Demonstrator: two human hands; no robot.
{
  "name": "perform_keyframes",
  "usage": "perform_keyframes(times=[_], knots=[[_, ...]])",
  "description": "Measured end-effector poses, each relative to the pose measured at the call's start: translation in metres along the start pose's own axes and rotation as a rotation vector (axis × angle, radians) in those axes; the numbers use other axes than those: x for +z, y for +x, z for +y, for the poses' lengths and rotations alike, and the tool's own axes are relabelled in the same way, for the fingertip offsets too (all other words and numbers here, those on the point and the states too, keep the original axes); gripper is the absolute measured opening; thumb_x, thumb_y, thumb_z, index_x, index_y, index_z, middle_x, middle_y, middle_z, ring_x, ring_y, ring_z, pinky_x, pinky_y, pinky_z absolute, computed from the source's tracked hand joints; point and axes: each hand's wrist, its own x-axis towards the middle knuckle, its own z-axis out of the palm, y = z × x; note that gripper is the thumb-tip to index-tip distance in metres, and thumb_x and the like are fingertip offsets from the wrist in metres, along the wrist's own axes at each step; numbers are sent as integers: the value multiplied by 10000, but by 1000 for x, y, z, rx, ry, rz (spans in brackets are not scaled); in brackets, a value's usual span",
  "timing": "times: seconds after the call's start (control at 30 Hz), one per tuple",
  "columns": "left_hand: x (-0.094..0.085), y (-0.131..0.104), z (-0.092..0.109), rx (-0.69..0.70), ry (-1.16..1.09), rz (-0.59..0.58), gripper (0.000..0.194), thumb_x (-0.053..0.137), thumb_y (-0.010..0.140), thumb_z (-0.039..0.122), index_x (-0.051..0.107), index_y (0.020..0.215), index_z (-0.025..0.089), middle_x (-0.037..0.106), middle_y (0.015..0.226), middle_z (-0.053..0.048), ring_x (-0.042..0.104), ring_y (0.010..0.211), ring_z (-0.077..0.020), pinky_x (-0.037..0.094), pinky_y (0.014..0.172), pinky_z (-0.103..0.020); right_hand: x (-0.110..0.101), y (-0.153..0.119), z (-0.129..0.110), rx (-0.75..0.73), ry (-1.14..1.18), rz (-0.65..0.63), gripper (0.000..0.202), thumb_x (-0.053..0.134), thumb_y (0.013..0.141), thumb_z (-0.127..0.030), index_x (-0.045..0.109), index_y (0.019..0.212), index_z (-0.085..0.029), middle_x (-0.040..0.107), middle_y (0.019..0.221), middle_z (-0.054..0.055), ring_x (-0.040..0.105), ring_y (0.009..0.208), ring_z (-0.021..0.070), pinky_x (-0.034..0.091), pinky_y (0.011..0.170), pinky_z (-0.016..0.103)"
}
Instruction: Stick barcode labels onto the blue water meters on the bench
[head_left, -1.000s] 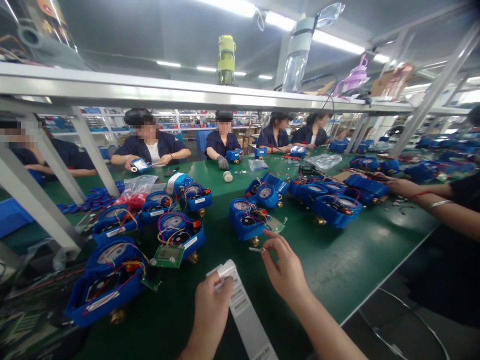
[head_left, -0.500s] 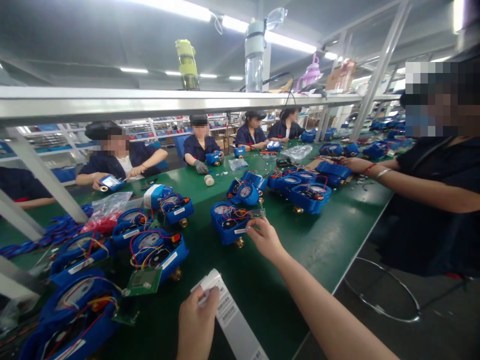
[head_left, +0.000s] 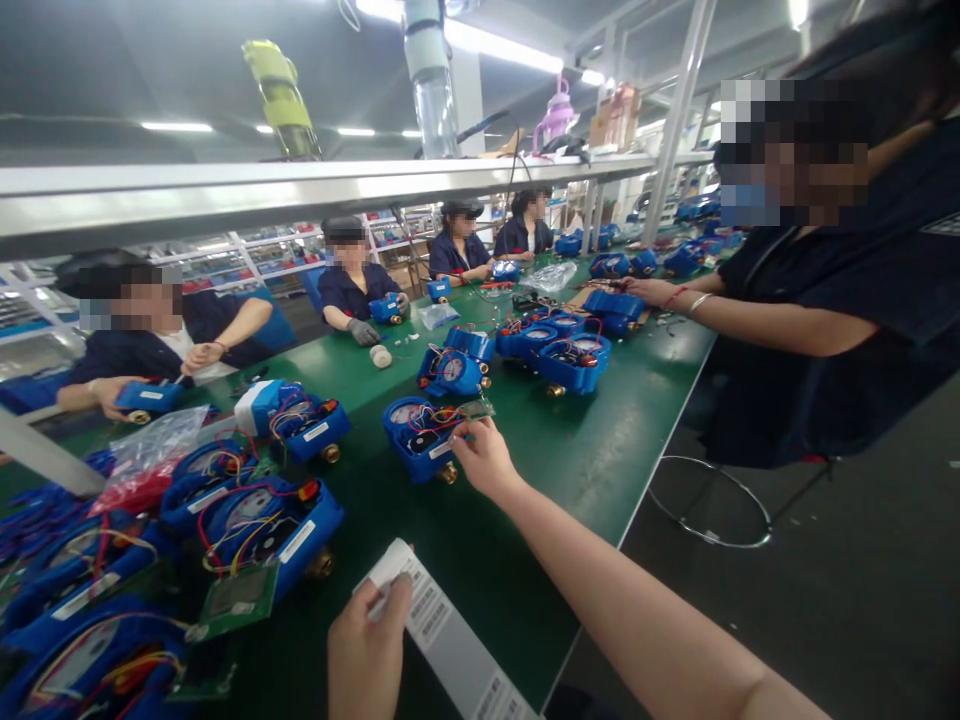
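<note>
My left hand [head_left: 367, 645] is closed on a long white strip of barcode labels [head_left: 450, 640], thumb on top, at the table's near side. My right hand [head_left: 484, 455] reaches out with its fingers pinched at the end of a small white label [head_left: 441, 449] on the front edge of a blue water meter [head_left: 409, 440]. That meter is open, showing a round dial, coloured wires and a brass fitting. A small circuit board [head_left: 477, 408] lies just behind my right fingers. My fingertips partly hide the label's end.
Several open blue meters [head_left: 300, 540] with wires and hanging circuit boards [head_left: 236, 598] crowd the left of the green table [head_left: 360, 500]. More meters [head_left: 574, 360] stand beyond my right hand. A co-worker's arm [head_left: 780, 325] reaches in from the right. A shelf [head_left: 300, 185] crosses above.
The view has swung to the right, so everything sits further left. Both hands keep about the same hold: left on the label strip, right at the meter's front edge.
</note>
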Motion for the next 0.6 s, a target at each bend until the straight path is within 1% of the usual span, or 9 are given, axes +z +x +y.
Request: perform_keyframes(times=[0.07, 0.2, 0.4, 0.5, 0.6], knots=[[0, 0, 0, -6, 8, -6, 422, 518, 721, 473, 597, 957, 132, 664, 800, -96, 635, 826, -322, 490, 702, -418, 1, -1, -1, 2, -4, 10, 56, 640, 870, -128, 592, 842, -117, 528, 1081, 54, 533, 928, 182, 501, 796, 333], [2, -6, 2, 88, 18, 29, 447, 482, 719, 517, 593, 945, 147, 648, 775, -88, 629, 803, -326, 478, 685, -422, 1, -2, -4, 8, -14, 26, 59, 642, 867, -122, 591, 839, -116, 533, 1070, 52, 537, 911, 177, 503, 788, 329], [4, -11, 5, 101, 15, 25, 441, 484, 681, 537, 595, 873, 156, 650, 742, -91, 630, 777, -333, 473, 676, -428, 1, -4, -9, 12, -22, 48, 62, 650, 845, -110, 596, 815, -118, 536, 1056, 47, 534, 893, 171, 490, 783, 319], [3, -10, 5, 92, 1, 35, 441, 485, 683, 539, 594, 875, 158, 654, 750, -90, 633, 782, -329, 474, 680, -425, 2, -6, -12, 19, -27, 75, 81, 680, 798, -118, 600, 786, -126, 531, 1035, 41, 532, 882, 173, 478, 781, 314], [4, -10, 4, 79, -10, 56, 445, 488, 689, 531, 598, 894, 152, 664, 757, -92, 636, 799, -328, 475, 693, -423, 4, -8, -15, 31, -40, 116, 152, 736, 710, -163, 586, 735, -157, 514, 998, 32, 533, 865, 188, 467, 765, 309]])
